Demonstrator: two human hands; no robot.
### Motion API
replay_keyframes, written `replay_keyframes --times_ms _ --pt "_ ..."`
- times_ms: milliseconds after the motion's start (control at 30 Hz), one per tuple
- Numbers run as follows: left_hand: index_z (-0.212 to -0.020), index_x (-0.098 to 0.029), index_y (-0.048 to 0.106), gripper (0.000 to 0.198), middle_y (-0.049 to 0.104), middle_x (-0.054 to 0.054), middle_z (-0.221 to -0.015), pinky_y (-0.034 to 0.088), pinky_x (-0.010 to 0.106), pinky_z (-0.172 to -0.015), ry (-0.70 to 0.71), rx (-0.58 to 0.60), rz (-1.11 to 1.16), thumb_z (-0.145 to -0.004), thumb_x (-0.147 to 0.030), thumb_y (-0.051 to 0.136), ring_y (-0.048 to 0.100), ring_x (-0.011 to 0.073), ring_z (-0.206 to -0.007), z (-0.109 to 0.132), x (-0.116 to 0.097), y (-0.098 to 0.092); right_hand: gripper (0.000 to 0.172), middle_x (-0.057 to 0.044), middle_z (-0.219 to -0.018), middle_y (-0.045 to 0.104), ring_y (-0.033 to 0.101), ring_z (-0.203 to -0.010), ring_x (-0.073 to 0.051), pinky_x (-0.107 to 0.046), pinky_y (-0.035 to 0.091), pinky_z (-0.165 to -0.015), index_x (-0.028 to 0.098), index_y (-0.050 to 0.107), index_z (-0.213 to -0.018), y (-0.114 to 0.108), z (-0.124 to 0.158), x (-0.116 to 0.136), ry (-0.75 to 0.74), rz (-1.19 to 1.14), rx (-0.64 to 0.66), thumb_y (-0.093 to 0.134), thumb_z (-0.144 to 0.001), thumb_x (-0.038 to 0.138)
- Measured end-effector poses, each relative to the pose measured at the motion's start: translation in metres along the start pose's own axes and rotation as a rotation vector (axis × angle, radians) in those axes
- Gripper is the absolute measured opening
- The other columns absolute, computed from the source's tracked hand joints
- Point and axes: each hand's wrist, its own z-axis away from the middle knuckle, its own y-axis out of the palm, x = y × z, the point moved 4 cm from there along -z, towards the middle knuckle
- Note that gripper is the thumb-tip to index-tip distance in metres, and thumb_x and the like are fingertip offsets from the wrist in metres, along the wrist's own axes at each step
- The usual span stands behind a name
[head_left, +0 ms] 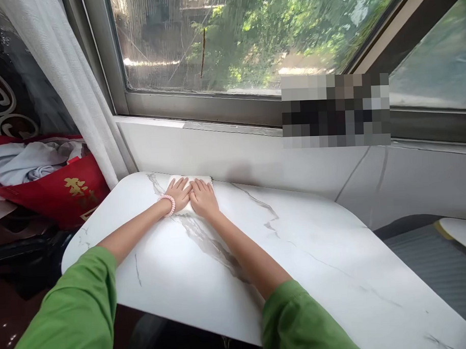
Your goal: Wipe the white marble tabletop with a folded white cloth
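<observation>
Both arms reach to the far left part of a white marbled table [319,227]. There a white cloth [186,211] lies flat, close to the wall. My left hand [179,193], with a pink coiled band [170,204] at the wrist, rests palm down on the cloth with its fingers spread. Beside it, my right hand [203,197] also presses flat on the cloth, fingers stretched out and pointing at the wall. The two hands touch at their inner edges. Much of the cloth is hidden under them.
A red bag [84,185] of clothes stands left of the table, beside a white curtain [65,73]. Behind the table are a white wall [171,143] and a window frame [200,108]. At the right is a grey ribbed seat [431,264].
</observation>
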Motion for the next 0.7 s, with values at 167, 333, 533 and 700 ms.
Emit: replay_keyframes --times_ms 167,333,533,700 --pt "-0.139 -0.013 0.038 0.048 0.03 0.012 -0.149 0.013 0.047 -0.114 0.094 -0.037 0.01 -0.094 -0.025 0.03 0.022 0.0267 -0.139 0.074 -0.025 -0.01 0.051 -0.015 -0.15 0.028 0.018 -0.14 -0.027 -0.047 0.008 -0.114 0.006 0.036 -0.14 -0.01 0.07 0.032 -0.006 -0.033 0.045 0.026 -0.094 0.024" --pt "-0.144 -0.017 0.031 0.05 0.023 0.01 -0.152 0.015 0.05 -0.113 0.185 -0.163 0.063 -0.094 -0.024 0.031 0.016 0.0267 -0.14 0.175 -0.047 -0.025 0.059 -0.005 -0.156 0.002 -0.008 -0.142 -0.019 -0.047 -0.005 -0.115 0.013 0.015 -0.149 -0.034 0.148 0.07 -0.053 -0.464 0.37 0.022 -0.098 0.042" --pt "-0.149 -0.023 0.011 0.054 0.018 0.006 -0.154 0.019 0.049 -0.113 0.137 -0.141 0.095 -0.097 -0.026 0.027 0.019 0.0249 -0.14 0.241 -0.048 -0.038 0.066 0.002 -0.153 -0.015 -0.025 -0.136 -0.015 -0.047 -0.013 -0.113 0.02 0.001 -0.149 -0.059 0.186 0.099 -0.008 -0.856 0.7 0.026 -0.096 0.05" --pt "-0.148 -0.015 0.014 0.055 0.023 0.008 -0.152 0.017 0.045 -0.115 0.02 -0.013 0.131 -0.098 -0.034 0.026 0.019 0.0211 -0.14 0.222 -0.012 -0.029 0.067 -0.008 -0.155 -0.004 -0.013 -0.141 -0.018 -0.047 -0.008 -0.114 0.011 0.002 -0.149 -0.035 0.151 0.106 -0.124 -0.756 0.551 0.027 -0.096 0.043"
